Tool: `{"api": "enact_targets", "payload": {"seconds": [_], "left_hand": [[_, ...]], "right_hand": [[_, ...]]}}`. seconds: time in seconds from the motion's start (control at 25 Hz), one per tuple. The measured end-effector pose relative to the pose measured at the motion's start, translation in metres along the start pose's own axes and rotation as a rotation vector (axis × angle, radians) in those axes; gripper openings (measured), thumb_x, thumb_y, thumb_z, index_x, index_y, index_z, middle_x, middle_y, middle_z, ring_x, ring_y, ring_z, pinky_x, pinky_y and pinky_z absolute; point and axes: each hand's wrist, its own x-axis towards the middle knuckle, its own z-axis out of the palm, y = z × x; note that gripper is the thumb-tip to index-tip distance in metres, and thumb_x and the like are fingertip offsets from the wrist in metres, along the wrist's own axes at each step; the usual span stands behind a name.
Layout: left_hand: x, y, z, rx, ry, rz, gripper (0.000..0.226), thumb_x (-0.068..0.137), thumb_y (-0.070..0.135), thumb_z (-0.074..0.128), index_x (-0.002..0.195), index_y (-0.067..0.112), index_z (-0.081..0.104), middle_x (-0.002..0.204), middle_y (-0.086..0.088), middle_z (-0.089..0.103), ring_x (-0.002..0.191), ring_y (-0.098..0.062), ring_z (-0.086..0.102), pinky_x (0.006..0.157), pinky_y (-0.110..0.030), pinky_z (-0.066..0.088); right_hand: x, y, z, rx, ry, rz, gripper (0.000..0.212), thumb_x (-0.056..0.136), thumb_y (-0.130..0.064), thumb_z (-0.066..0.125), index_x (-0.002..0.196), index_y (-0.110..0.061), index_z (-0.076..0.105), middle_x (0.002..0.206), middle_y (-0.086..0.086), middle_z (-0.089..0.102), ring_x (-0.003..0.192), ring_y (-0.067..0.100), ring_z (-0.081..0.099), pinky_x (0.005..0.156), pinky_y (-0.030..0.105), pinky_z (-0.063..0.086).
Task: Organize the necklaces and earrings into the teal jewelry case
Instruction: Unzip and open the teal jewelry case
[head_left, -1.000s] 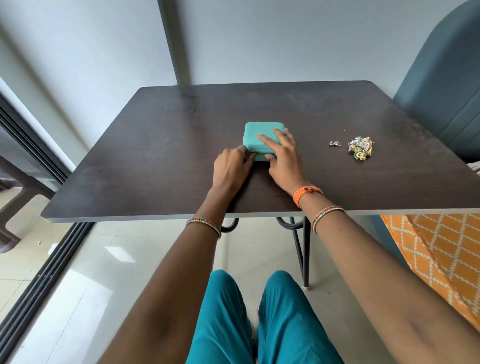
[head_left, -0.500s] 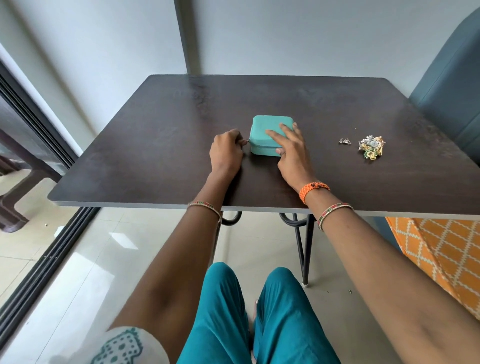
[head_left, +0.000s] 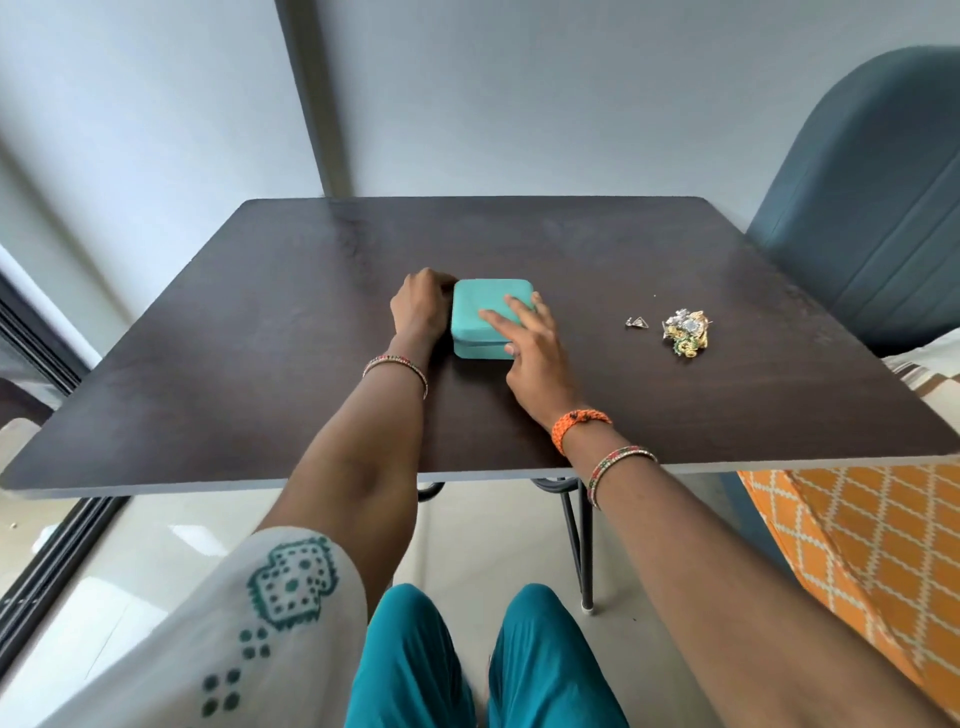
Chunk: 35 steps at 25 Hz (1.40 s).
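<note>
The teal jewelry case (head_left: 480, 306) lies shut in the middle of the dark table (head_left: 249, 364). My left hand (head_left: 418, 306) is curled against the case's far left corner, pinching what looks like the zipper pull; the pull itself is hidden by the fingers. My right hand (head_left: 535, 358) presses flat on the lid with straight fingers, thumb against the front wall. A tangled pile of necklaces and earrings (head_left: 685, 332) lies to the right of the case, with a small pair of silver earrings (head_left: 637, 322) just left of the pile.
A teal upholstered chair (head_left: 872, 208) stands at the table's right far corner. Orange patterned cloth (head_left: 857, 545) hangs at the lower right. A sliding door track (head_left: 47, 582) runs along the floor on the left. The table's near edge crosses my forearms.
My left hand has travelled from the case's near left corner along its left side to the far left corner. My right hand stayed pressed on the lid.
</note>
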Motion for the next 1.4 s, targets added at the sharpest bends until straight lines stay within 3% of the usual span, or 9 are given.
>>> {"api": "enact_targets", "payload": {"seconds": [0.2,0.32,0.44,0.56,0.68,0.8,1.04,1.24,1.4], "left_hand": [[-0.026,-0.012,0.009,-0.199,-0.034,0.058,0.047,0.079,0.006,0.047,0.123,0.022,0.054,0.112,-0.004,0.069,0.106,-0.029,0.061,0.084,-0.035,0.048],[-0.042,-0.031,0.012,-0.374,-0.225,0.073,0.072,0.058,0.011,0.04,0.127,0.028,0.05,0.119,0.001,0.065,0.115,-0.022,0.057,0.101,-0.041,0.044],[-0.059,-0.033,0.002,-0.516,-0.327,-0.045,0.103,0.052,0.025,0.051,0.149,0.029,0.018,0.142,-0.003,0.047,0.13,-0.023,0.044,0.111,-0.044,0.034],[-0.081,-0.03,-0.002,-0.568,-0.335,0.012,0.112,0.062,0.04,0.059,0.15,0.021,-0.008,0.151,0.0,0.033,0.137,-0.019,0.033,0.116,-0.041,0.025],[-0.09,-0.033,-0.005,-0.456,-0.276,0.138,0.102,0.062,0.061,0.065,0.145,0.026,0.016,0.134,0.003,0.055,0.123,-0.018,0.052,0.105,-0.043,0.041],[-0.092,-0.03,-0.009,-0.517,-0.261,0.138,0.102,0.062,0.048,0.071,0.146,0.023,0.019,0.132,0.003,0.054,0.123,-0.018,0.052,0.106,-0.037,0.04],[-0.096,-0.031,-0.013,-0.542,-0.315,0.2,0.114,0.062,0.051,0.071,0.142,0.044,-0.009,0.132,0.006,0.053,0.122,-0.019,0.055,0.107,-0.046,0.04],[-0.097,-0.027,-0.013,-0.46,-0.317,0.21,0.118,0.065,0.051,0.066,0.144,0.039,-0.021,0.123,0.019,0.049,0.123,-0.023,0.054,0.107,-0.046,0.039],[-0.095,-0.026,-0.014,-0.37,-0.278,0.2,0.107,0.07,0.051,0.06,0.148,0.031,-0.011,0.139,0.011,0.05,0.128,-0.022,0.049,0.107,-0.04,0.036]], "right_hand": [[0.001,-0.004,-0.004,0.184,0.047,0.183,0.075,0.07,0.0,0.053,0.141,-0.016,0.035,0.154,0.017,0.018,0.141,0.031,0.021,0.112,0.027,0.025],[0.001,-0.004,-0.016,0.454,0.065,0.388,0.065,0.07,-0.005,0.057,0.131,-0.016,0.04,0.125,0.009,0.052,0.111,0.025,0.052,0.074,0.009,0.041],[-0.002,-0.001,-0.019,0.461,0.003,0.369,0.053,0.073,-0.004,0.059,0.124,-0.018,0.05,0.108,0.004,0.06,0.091,0.015,0.055,0.052,0.004,0.038],[-0.003,-0.001,-0.017,0.414,-0.012,0.342,0.051,0.074,-0.011,0.064,0.122,-0.016,0.047,0.11,0.004,0.059,0.097,0.018,0.056,0.058,0.013,0.041],[-0.003,0.0,-0.013,0.366,0.011,0.302,0.064,0.071,-0.016,0.067,0.129,-0.015,0.037,0.121,0.006,0.052,0.106,0.02,0.052,0.077,0.025,0.046],[-0.003,0.003,-0.01,0.337,0.011,0.225,0.065,0.065,-0.026,0.062,0.126,-0.02,0.043,0.122,0.004,0.051,0.107,0.02,0.051,0.086,0.034,0.048],[-0.006,0.008,-0.013,0.532,0.193,0.172,0.042,0.078,-0.022,0.073,0.117,-0.019,0.058,0.115,-0.003,0.061,0.105,0.009,0.055,0.081,0.008,0.044],[0.026,0.015,-0.015,0.569,0.325,0.236,0.035,0.083,-0.028,0.07,0.11,-0.012,0.054,0.098,0.001,0.063,0.087,0.011,0.059,0.073,0.023,0.049],[0.064,0.016,-0.022,0.45,0.331,0.238,0.031,0.084,-0.027,0.069,0.072,-0.014,0.044,0.064,-0.006,0.046,0.062,0.013,0.043,0.055,0.026,0.035]]}}
